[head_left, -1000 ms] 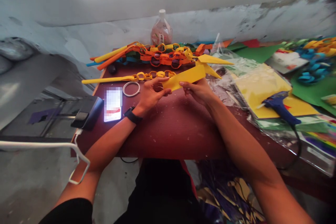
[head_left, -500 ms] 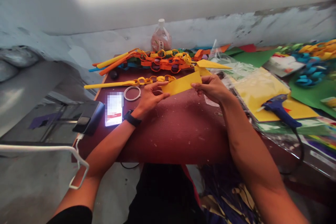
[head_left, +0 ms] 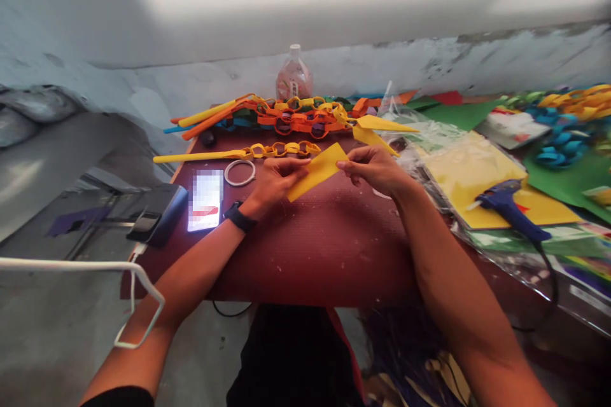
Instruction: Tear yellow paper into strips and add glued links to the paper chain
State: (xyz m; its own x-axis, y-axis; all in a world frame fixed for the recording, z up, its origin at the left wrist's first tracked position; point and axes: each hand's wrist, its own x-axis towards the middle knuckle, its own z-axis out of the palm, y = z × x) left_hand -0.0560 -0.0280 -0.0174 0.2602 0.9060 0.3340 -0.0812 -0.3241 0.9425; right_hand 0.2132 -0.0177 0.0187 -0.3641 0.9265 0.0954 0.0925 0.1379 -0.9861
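Both my hands hold a yellow paper piece [head_left: 315,171] above the dark red table [head_left: 315,248]. My left hand [head_left: 273,181], with a black wristband, pinches its left edge. Fingers of my right hand [head_left: 375,168] pinch its upper right corner. The paper hangs with one point down toward the table. Just behind my hands lies a short yellow paper chain [head_left: 267,151] ending in a long yellow strip. Farther back sits a pile of orange and yellow paper chains [head_left: 296,114].
A lit phone [head_left: 206,199] and a white ring [head_left: 240,172] lie left of my hands. A blue glue gun [head_left: 510,206] rests on plastic-wrapped coloured paper [head_left: 477,165] at right. A clear bottle [head_left: 294,76] stands by the wall. A white hanger [head_left: 114,292] juts in at lower left.
The yellow paper has gone from a long strip stretched between my hands to a shorter, folded shape hanging point down. My right hand moved left, closer to the left hand.
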